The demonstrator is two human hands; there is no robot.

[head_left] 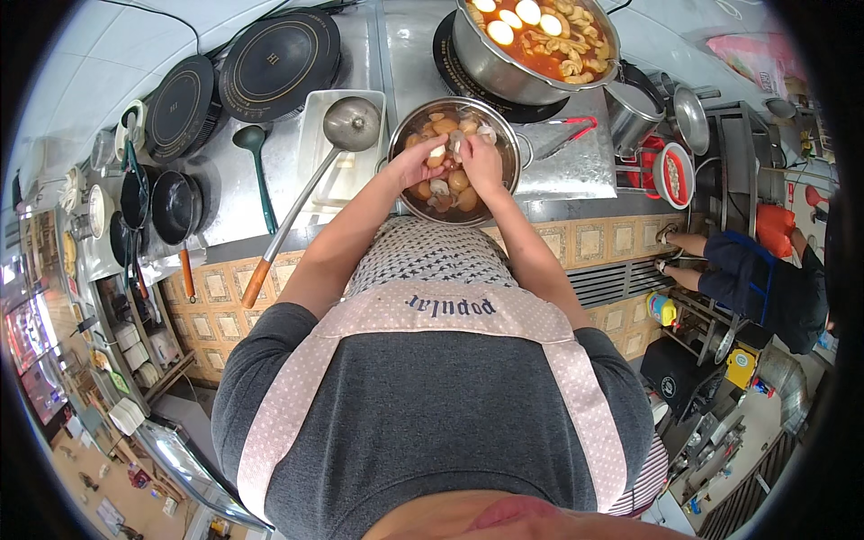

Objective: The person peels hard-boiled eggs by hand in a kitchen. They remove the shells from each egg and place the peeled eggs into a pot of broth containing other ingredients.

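Observation:
In front of me a round steel pot (506, 121) holds several brown eggs (458, 179) and loose bits of shell (440, 187). My left hand (413, 162) grips a partly peeled egg (437, 156) over the pot, its white showing beside brown shell. My right hand (480, 162) is just right of that egg, with its fingers drawn together around a pale piece of eggshell (456, 139). Part of the eggs is hidden beneath both hands.
A steel ladle (351, 124) lies across a white plastic tray (312, 145) on the left. Behind stands a large pot (513, 79) of red broth with peeled eggs. Red-handled tongs (570, 135) lie at right. Another person (756, 283) stands farther right.

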